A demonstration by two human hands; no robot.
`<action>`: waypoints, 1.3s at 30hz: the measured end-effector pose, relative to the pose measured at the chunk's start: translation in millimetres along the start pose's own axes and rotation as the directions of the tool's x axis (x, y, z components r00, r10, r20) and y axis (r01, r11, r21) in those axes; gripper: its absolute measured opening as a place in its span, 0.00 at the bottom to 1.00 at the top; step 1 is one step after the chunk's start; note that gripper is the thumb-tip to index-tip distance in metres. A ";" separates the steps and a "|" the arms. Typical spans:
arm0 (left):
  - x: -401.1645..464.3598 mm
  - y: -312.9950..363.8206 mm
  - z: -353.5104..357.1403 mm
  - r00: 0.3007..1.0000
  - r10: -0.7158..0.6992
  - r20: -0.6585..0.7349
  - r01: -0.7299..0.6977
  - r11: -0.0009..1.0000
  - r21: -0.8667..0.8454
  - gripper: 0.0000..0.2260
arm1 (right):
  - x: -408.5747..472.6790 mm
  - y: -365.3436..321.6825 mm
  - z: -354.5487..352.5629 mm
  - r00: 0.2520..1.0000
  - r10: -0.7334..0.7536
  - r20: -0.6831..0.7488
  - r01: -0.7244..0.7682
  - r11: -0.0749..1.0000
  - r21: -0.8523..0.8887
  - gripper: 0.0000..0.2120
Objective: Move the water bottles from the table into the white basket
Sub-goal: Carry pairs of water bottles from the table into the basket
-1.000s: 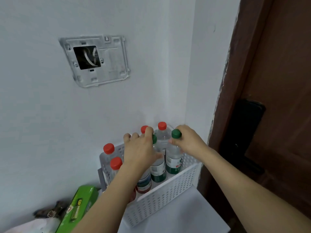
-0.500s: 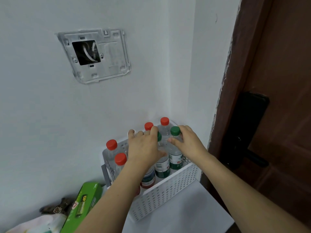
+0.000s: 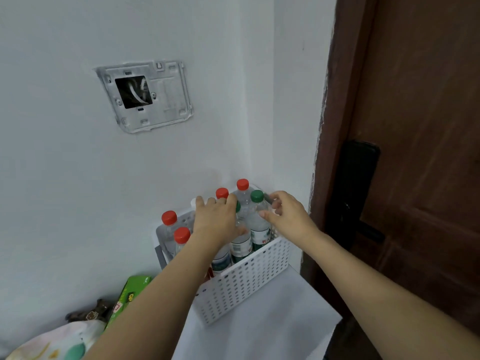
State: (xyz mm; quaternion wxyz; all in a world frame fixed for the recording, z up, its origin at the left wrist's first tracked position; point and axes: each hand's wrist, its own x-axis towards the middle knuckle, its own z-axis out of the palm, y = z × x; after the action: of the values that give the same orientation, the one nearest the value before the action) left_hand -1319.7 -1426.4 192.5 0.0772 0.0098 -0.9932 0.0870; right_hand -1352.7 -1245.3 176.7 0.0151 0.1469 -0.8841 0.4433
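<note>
Two hands are over the white basket (image 3: 241, 289), which sits on the white desk (image 3: 272, 331) in the wall corner beside the brown door (image 3: 420, 141). Versus half a second ago: right hand (image 3: 288, 216) has let go of the green-capped bottle (image 3: 258, 219), fingers now loosely spread and curved just beside its shoulder, thumb near the neck, not clamped. Left hand (image 3: 217, 220) barely changed, lies palm down on the bottles in the middle, fingers draped over a second green cap; firm grip or just resting, cannot tell. View has tilted a little, the wall plate (image 3: 146, 96) sits lower in frame.

Basket contents, all upright: four red-capped bottles, two at the left end (image 3: 169, 218) (image 3: 182, 235), two at the back (image 3: 222, 193) (image 3: 242, 184); the green-capped bottle at the right front; one more green-capped bottle mostly under the left hand. A white cap (image 3: 193, 202) peeks behind the left fingers. No bottle shows on the desk outside the basket.

Left of the basket: green box (image 3: 130, 294), a pale patterned bag (image 3: 57, 341), a small dark item (image 3: 88, 313), too blurred to name.
</note>
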 end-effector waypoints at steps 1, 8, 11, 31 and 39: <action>-0.8 0.7 -1.5 1.000 0.006 0.016 -0.006 1.000 -0.001 0.31 | -8.9 -1.7 -8.7 1.000 0.003 -0.006 -0.003 1.000 -0.018 0.24; -27.7 25.7 -36.6 0.985 0.042 -0.167 -0.055 0.996 -0.075 0.34 | -86.3 -15.7 -83.0 0.999 -0.007 -0.049 -0.002 0.984 -0.177 0.34; -48.7 54.5 -59.9 0.959 0.086 -0.270 -0.114 0.989 -0.090 0.30 | -130.7 -16.1 -114.1 0.997 -0.019 -0.075 0.002 0.975 -0.222 0.32; -231.2 254.1 -168.3 0.735 0.396 -0.551 -0.553 0.820 -0.148 0.29 | -427.9 -20.8 -260.4 0.880 0.157 -0.448 -0.361 0.834 -0.417 0.35; -324.0 309.1 -209.1 0.641 0.500 -0.582 -0.688 0.711 -0.147 0.29 | -562.2 -48.7 -290.9 0.788 0.200 -0.582 -0.493 0.772 -0.402 0.32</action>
State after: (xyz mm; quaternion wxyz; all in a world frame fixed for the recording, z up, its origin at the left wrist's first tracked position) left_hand -978.1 -1083.6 292.7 0.2993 -0.3602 -0.8805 -0.0740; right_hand -831.8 -905.0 302.9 0.2022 -0.1577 -0.9465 0.1961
